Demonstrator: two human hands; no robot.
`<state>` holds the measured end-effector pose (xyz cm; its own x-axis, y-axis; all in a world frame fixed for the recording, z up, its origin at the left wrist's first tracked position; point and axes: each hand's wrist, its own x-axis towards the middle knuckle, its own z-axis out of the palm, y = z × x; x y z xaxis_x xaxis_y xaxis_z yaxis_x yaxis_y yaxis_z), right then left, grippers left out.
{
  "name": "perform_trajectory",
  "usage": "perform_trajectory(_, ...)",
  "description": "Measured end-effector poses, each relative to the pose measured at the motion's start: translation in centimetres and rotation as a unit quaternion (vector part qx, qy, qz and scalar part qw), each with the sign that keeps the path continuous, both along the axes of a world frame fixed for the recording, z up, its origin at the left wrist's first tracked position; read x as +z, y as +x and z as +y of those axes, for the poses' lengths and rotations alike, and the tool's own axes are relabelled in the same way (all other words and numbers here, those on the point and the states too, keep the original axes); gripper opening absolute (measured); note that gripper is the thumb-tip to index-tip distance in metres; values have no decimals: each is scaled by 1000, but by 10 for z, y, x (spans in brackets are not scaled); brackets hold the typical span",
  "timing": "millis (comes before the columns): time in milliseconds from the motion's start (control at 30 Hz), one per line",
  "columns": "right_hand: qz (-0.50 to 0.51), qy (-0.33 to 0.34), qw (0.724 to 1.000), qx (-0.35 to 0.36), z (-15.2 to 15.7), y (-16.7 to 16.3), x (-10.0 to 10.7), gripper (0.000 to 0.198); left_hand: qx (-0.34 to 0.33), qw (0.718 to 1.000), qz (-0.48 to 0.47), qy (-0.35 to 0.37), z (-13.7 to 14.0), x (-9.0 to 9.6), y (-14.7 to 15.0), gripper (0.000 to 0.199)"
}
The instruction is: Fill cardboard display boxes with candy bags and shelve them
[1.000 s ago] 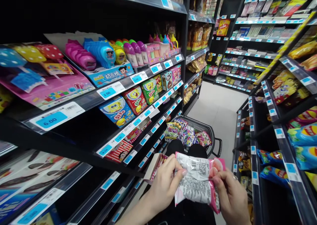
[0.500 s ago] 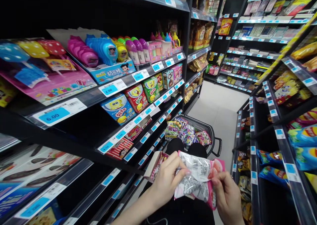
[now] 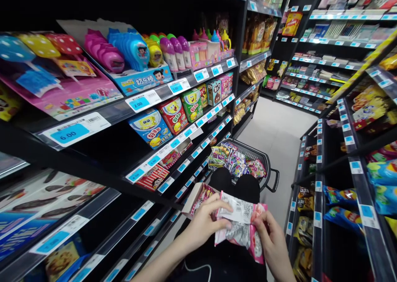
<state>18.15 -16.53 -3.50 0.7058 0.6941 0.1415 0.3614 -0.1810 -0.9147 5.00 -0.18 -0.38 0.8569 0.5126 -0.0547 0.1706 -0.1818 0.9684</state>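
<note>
A pink and white candy bag point(image 3: 240, 220), its printed back with a barcode facing up, is held between my two hands over my lap. My left hand point(image 3: 211, 218) grips its left side, with thumb and fingers on the printed back. My right hand point(image 3: 268, 228) pinches its right edge. Just left of the bag, an open cardboard box point(image 3: 194, 199) with pink packets inside sits partly behind my left hand. Past my knees, a dark plastic shopping basket point(image 3: 263, 160) on the floor holds several colourful candy bags point(image 3: 235, 162).
On the left, shelves bear toy candies, a blue candy display box point(image 3: 145, 80), SpongeBob snack boxes point(image 3: 175, 116) and price tags. Shelves with snack bags point(image 3: 344, 218) line the right side. The grey aisle floor point(image 3: 273, 116) runs forward to more shelving at the back.
The candy bag and both hands have shifted slightly left and down in view. My left thumb and fingers are spread a little wider over the bag. The surroundings shifted with the head.
</note>
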Motion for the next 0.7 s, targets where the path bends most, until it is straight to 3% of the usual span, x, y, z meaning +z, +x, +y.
perform_trajectory(100, 24, 4, 1000, -8, -4, -7, -2, 33, 23, 998, -2, -56, -8, -5, -8, 33)
perform_trajectory(167, 11, 15, 1000, -7, -4, -9, 0, 32, 47, 997, -2, -60, -14, -1, -9, 28)
perform_trajectory(300, -50, 51, 997, 22, -4, -7, 4, 31, 59, 998, -2, 32, -18, 9, -6, 11)
perform_trajectory(533, -135, 77, 987, 38, -11, -7, 8, 13, -16, 975, -111, 191, -10, 11, 0, 17)
perform_trajectory(700, -221, 56, 973, 32, -6, -9, 15, 19, -60, 973, -74, 209, -8, 26, 6, 16)
